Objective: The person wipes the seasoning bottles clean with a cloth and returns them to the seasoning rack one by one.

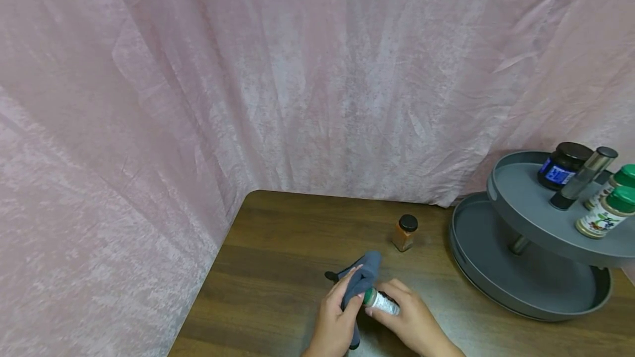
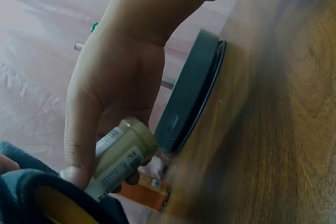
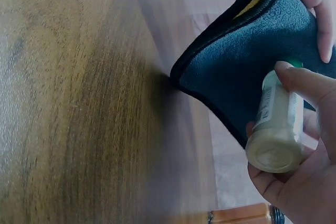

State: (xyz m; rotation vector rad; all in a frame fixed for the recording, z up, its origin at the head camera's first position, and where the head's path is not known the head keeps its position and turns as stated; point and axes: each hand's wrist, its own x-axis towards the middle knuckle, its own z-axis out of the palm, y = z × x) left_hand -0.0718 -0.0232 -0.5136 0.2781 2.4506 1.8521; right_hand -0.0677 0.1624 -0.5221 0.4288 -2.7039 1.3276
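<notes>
My right hand (image 1: 409,315) grips a small spice jar (image 1: 384,303) with a green cap and pale contents, tilted so its base points toward the right. My left hand (image 1: 337,315) holds a folded blue-grey cloth (image 1: 366,274) with dark edging against the capped end. In the right wrist view the jar (image 3: 278,124) shows its round base, and the cloth (image 3: 236,66) spreads behind it with a yellow inner side. Part of the green cap is hidden by the right thumb and the cloth.
A jar with a black lid and orange contents (image 1: 404,234) stands on the wooden table (image 1: 278,236) beyond the hands. At right is a two-tier grey round stand (image 1: 536,285); its upper tier bears a dark jar (image 1: 565,165) and two green-capped jars (image 1: 602,219). Pink curtains hang behind.
</notes>
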